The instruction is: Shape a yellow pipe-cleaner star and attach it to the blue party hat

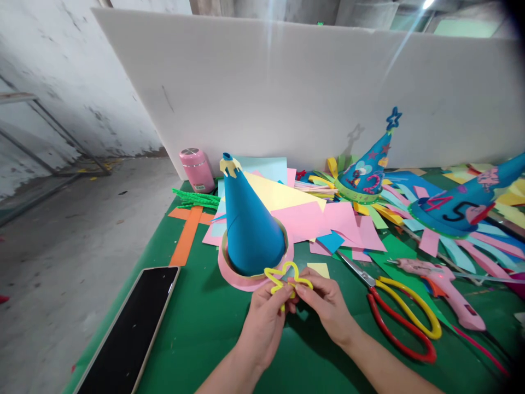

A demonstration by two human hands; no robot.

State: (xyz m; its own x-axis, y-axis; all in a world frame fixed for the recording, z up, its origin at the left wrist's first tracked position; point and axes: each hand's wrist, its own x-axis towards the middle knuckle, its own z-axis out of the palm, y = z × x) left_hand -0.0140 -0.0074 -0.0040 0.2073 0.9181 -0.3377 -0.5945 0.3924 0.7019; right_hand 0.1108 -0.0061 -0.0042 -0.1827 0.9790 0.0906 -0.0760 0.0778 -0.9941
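Observation:
Between my two hands is a yellow pipe cleaner (290, 267) bent into a star-like outline. My left hand (264, 317) pinches its lower left part between thumb and fingers. On the other side, my right hand (326, 303) grips the right point of the shape. Just behind them stands a blue paper cone hat (250, 224), upright, with a cream zigzag collar (230, 165) near its tip. A pink paper ring (238, 280) surrounds the cone's base. Scissors (394, 306) with red and yellow handles lie to the right of my right hand, blades slightly apart.
A black-screened phone (131, 328) lies at the left edge. Behind are a pink flask (197, 171), green pipe cleaners (197, 199) and pink paper (301, 219). Decorated cone hats (363, 175) and a pink glue gun (445, 287) are on the right. A white board (287, 93) stands behind.

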